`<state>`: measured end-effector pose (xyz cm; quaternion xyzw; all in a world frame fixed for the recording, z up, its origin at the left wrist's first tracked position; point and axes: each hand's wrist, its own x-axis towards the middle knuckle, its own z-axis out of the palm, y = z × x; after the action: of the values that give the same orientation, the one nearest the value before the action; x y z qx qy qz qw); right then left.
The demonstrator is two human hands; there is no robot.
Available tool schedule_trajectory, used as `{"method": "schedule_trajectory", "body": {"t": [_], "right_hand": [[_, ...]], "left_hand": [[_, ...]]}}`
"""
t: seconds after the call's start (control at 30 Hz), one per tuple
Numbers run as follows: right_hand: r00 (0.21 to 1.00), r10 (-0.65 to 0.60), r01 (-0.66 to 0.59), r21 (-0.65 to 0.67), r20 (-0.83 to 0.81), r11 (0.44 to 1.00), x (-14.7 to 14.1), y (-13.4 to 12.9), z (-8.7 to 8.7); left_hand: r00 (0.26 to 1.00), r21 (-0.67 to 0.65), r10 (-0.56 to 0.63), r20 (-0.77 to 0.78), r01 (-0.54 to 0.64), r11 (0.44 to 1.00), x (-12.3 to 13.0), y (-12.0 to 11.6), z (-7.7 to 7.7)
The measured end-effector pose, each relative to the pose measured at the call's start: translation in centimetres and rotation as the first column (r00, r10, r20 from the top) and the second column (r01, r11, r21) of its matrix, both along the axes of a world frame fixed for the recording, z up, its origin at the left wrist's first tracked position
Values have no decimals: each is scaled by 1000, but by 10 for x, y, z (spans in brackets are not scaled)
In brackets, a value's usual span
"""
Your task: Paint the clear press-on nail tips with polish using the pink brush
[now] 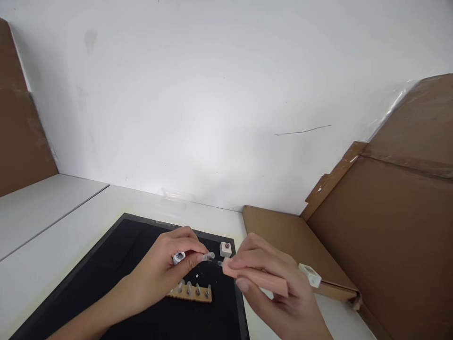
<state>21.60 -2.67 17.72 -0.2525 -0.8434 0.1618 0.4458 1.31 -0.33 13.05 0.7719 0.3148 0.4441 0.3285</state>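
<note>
My left hand [177, 255] pinches a small clear nail tip [208, 256] between thumb and forefinger. A small white cylinder [179, 257] with a dark end also shows inside that hand's curled fingers. My right hand [272, 283] grips a peach-coloured stick-shaped tool [260, 278], whose thin end points left at the clear nail tip. I cannot tell whether the two touch. Just below the left hand, a light brown strip [193, 295] holds several clear nail tips [189, 288] standing upright, partly hidden by the hand.
A black mat [141, 236] lies on the white table. On its far right corner sits a white block [225, 249] with a reddish-brown spot. A flat cardboard box [279, 231] and a small white box [310, 275] are at the right. Cardboard walls [399, 236] flank the space.
</note>
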Motion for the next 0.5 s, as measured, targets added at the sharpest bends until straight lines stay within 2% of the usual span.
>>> {"method": "schedule_trajectory", "body": {"t": [0.27,0.4,0.5], "right_hand": [[994,-55,62,-62,96,996,-3,3,1],[980,-137,145,-41,147,989,-1,4,4],[979,-169,172,-12,114,985,3,3,5]], "left_hand": [[1000,113,9,2,-9,994,-1,0,-3],[1000,127,17,7,-18,992,-1,0,-3],[999,98,38,2,-38,995,0,-1,-1]]}}
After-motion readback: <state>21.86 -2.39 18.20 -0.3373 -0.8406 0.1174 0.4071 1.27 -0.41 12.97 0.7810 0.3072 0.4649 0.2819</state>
